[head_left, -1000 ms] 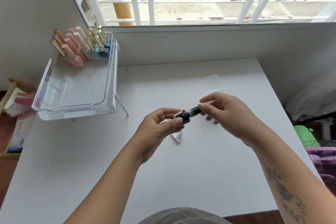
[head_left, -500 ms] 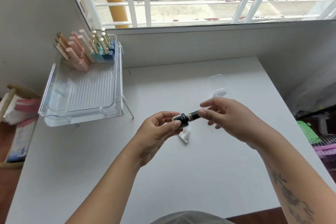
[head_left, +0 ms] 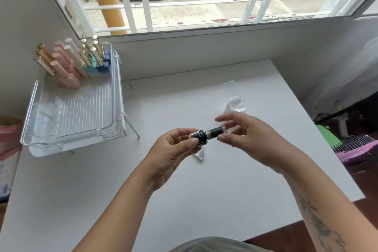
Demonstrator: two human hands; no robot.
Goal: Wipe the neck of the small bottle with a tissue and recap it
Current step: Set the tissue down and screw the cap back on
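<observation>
Small black bottle with a gold band, lying sideways above the white table, cap on. Left hand pinches its body. Right hand sits at the cap end, fingers spread loose. Tissue lies just below.

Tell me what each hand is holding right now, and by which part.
The left hand pinches the small bottle by its body. The right hand is open around the cap, fingers spread, not gripping it.
</observation>
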